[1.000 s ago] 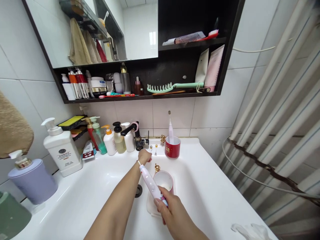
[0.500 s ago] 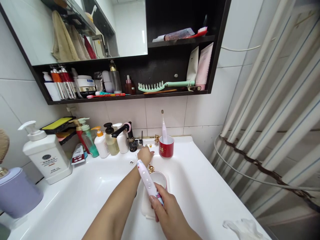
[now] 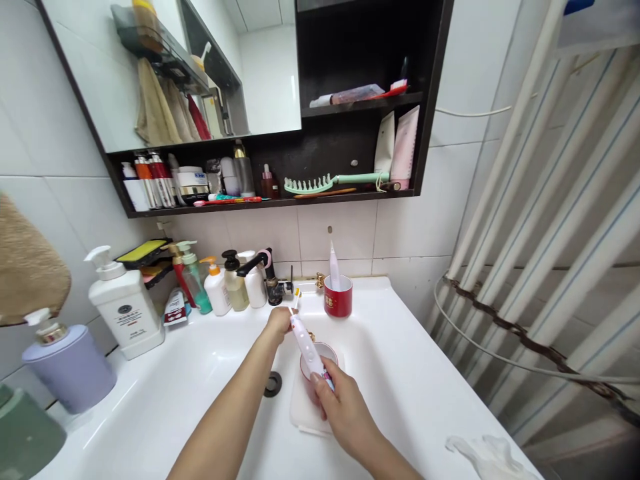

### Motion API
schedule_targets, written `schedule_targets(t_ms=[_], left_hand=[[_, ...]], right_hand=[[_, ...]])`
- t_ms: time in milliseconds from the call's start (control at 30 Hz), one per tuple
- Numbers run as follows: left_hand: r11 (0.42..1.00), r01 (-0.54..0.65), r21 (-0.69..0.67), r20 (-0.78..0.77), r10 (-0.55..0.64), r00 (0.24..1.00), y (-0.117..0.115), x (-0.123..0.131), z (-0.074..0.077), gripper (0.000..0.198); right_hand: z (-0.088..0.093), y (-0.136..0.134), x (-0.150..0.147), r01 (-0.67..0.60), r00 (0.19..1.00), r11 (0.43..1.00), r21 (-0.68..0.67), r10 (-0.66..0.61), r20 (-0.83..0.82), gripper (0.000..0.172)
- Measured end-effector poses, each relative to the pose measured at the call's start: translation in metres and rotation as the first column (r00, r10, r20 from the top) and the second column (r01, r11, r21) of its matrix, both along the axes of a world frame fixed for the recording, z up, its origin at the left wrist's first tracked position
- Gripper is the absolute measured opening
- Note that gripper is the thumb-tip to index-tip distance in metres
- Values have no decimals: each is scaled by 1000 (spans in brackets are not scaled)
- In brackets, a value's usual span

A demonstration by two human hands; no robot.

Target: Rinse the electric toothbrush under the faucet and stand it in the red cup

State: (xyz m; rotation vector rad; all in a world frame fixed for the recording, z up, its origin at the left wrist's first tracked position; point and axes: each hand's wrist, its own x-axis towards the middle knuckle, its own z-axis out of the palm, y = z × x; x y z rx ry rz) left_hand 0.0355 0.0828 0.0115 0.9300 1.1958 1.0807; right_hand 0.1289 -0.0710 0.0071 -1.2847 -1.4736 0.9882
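My right hand [image 3: 343,397] grips the lower part of a pale pink electric toothbrush handle [image 3: 306,341], tilted with its metal tip up and to the left. Beside that tip, my left hand [image 3: 281,323] has its fingers closed on a small white brush head [image 3: 297,297] with yellow on its bristles. Whether head and handle touch is unclear. Below the handle, a cup [image 3: 325,349] with a red rim stands on a white mat-like piece [image 3: 307,417] in the sink, partly hidden. A red cup [image 3: 339,298] on the sink ledge holds another pale toothbrush [image 3: 335,267].
A black faucet [image 3: 273,280] rises behind the sink [image 3: 200,400], with several pump bottles [image 3: 235,287] left of it. The dark shelf [image 3: 280,207] overhead holds a green hairbrush [image 3: 310,183]. White pipes [image 3: 540,220] line the right side.
My left hand has drawn back from the ledge by the faucet, and the brush head now shows in its fingers. The view has shifted; the right hand still holds the handle.
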Motion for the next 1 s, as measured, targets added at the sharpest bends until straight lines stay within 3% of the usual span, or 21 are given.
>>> schedule_targets(t_ms=[167,333,1000], left_hand=[[994,-46,-94,188,63,980,-36,-34,8,10],[986,-19,-165,437,91,895,-52,-49,7,12],[997,-70,-6,295,69,953,-61,-39,7,22]], right_hand=[[-1,-1,-4,-20,1000,992,-124,21,7,28],[-7,-5,-12,-107,994,974,-200,112,16,25],[-12,-8,-18,-92,996,972,-214,91,-14,25]])
